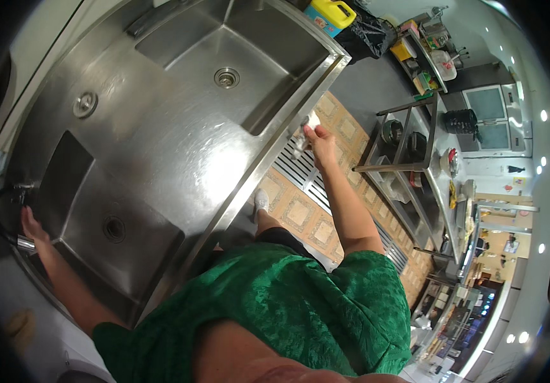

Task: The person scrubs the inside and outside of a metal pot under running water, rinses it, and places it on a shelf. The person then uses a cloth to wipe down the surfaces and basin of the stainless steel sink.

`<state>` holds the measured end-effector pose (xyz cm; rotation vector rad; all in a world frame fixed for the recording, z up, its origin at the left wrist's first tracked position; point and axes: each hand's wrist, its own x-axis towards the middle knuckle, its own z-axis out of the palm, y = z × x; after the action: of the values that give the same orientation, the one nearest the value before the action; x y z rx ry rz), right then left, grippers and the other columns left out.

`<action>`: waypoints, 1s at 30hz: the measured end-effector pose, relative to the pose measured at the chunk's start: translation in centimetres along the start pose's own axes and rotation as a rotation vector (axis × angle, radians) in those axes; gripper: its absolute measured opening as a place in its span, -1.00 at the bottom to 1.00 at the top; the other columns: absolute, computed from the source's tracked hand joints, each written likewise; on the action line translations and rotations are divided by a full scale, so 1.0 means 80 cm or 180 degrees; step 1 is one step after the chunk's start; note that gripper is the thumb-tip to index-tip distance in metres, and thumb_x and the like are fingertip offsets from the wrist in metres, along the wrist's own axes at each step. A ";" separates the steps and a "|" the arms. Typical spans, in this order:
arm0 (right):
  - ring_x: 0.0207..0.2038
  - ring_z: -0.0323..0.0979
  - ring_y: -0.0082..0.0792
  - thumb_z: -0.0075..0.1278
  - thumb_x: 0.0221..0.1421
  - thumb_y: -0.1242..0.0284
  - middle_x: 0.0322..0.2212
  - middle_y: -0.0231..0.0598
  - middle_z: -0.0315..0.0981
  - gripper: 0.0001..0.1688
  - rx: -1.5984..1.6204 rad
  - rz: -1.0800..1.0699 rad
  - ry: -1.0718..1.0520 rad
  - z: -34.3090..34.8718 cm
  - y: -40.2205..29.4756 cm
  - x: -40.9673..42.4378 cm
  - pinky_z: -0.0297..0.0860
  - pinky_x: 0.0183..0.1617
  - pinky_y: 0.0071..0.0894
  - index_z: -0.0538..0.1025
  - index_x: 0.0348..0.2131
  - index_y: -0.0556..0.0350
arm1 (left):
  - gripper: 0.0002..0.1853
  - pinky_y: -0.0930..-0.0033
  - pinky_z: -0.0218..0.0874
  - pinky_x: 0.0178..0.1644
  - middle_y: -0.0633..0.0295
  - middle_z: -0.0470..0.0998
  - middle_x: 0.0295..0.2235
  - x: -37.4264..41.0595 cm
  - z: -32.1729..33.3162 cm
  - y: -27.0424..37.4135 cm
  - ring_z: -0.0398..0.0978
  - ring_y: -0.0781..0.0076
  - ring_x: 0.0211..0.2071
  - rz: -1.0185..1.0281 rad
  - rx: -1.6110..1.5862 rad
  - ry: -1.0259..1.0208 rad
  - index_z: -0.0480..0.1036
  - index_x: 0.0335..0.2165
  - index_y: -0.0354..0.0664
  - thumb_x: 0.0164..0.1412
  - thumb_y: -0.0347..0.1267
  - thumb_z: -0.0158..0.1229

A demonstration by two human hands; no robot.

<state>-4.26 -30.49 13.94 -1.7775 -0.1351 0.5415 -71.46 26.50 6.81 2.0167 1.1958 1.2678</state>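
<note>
A stainless steel double sink stretches before me, with a bare steel drainboard (184, 129) between its two basins. At the left, my left hand (34, 229) reaches to the curved faucet (1, 215) beside the near basin (145, 249). Its fingers are extended and hold nothing; whether they touch the tap is hard to tell. Out past the sink's front rim (256, 174), my right hand (322, 143) grips a crumpled white and grey cloth (299, 146), which hangs over the floor. The far basin (203, 55) shows a round drain (226, 77), and no water is seen running.
A yellow-topped jug (331, 16) and a black plastic bag (368, 33) stand beyond the far basin. Across the tiled floor (299, 209) with its drain grate (294, 165), a steel work table (440, 191) carries pots and bowls. Wall shelves (426, 60) hold containers.
</note>
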 end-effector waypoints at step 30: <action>-0.65 0.35 -0.35 0.01 -0.13 0.50 -0.68 -0.23 0.41 -0.89 -0.1317 -0.2465 -0.0832 -0.112 -0.109 0.238 0.26 -0.55 -0.38 0.48 -0.59 0.20 | -0.87 0.24 0.26 -0.48 0.03 0.44 -0.54 -0.248 0.765 0.779 0.42 0.08 -0.55 0.0991 -0.0745 -0.1012 0.41 -0.45 -0.28 -0.04 -0.46 0.00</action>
<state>18.06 -28.98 18.30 -1.8560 -1.1319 0.1750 5.25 -18.76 15.92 2.1773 0.5766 1.1058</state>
